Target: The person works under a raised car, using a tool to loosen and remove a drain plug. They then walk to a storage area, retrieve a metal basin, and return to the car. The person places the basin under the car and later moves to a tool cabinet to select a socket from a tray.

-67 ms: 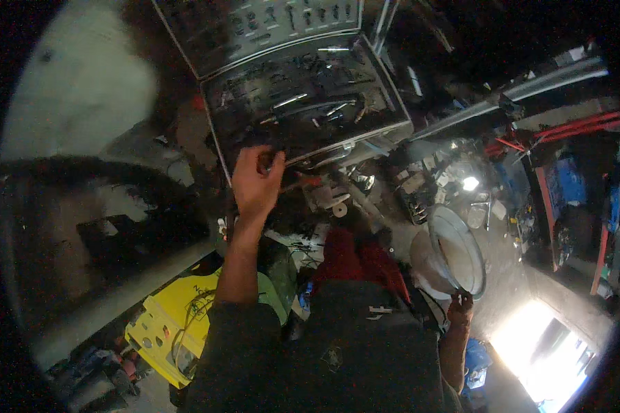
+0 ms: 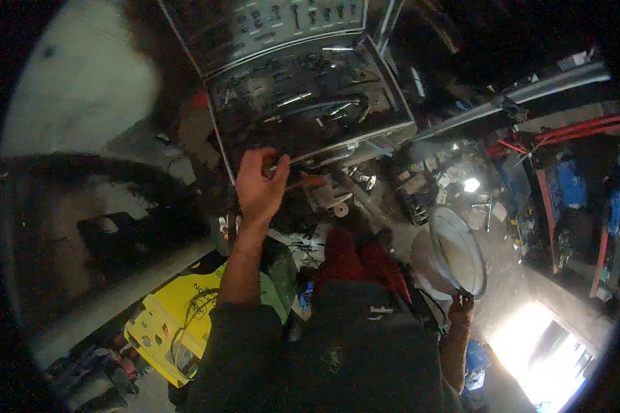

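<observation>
Left hand [image 2: 258,184] reaches forward to the near edge of an open tool case [image 2: 303,103], at 12 o'clock from the body. Fingers curled, thumb and forefinger pinched on a small thin metal piece [image 2: 280,165] right at the case rim; its kind is too blurred to tell. Grip looks closed, not wide.

Right hand [image 2: 460,308] low at 4 o'clock, fingers wrapped on the bottom edge of a round pale rim [image 2: 461,251], a hoop-like ring standing tilted on the floor. Hand closed on it; whether it bears weight, cannot tell.

Tool case: lid raised at the far side with rows of small tools; lower tray holds long dark and shiny tools, jumbled. Case sits just beyond the left hand, touching it at the front edge.

Around: yellow plastic object [image 2: 169,323] at 8 o'clock, red cloth or shoes [image 2: 355,258] just ahead of the torso, scattered parts on the floor at 1 to 2 o'clock, red bars [image 2: 575,131] at 2 o'clock.

Progress, judged: picking from the case is under way, piece gripped but not lifted clear. Ring only steadied; no work on it shows yet.
</observation>
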Available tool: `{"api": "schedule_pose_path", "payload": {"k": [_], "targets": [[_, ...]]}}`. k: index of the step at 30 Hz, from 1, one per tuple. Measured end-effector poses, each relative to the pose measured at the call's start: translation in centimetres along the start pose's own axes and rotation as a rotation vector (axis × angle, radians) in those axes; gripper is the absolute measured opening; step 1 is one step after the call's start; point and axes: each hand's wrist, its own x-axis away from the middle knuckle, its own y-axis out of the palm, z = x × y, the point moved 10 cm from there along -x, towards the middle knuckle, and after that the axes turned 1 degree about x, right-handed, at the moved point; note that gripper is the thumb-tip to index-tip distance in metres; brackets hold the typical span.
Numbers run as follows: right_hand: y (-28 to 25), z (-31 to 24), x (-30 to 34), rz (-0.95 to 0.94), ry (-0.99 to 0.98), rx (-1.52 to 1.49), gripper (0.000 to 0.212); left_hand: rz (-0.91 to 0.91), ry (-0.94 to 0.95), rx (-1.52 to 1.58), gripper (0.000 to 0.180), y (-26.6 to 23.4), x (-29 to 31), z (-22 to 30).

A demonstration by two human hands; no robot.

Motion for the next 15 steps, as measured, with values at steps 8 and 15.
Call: {"api": "schedule_pose_path", "payload": {"k": [8,15], "targets": [[-0.5,0.3,-2.0,0.078,0.218,-0.525,0.026,0.041,0.098,0.000,0.026,-2.5,3.2,0.3],[-0.4,-2.1,-2.6,-0.060,0.124,0.034,0.024,0.109,0.085,-0.015,0.028,-4.7,4.4,-1.3]]}}
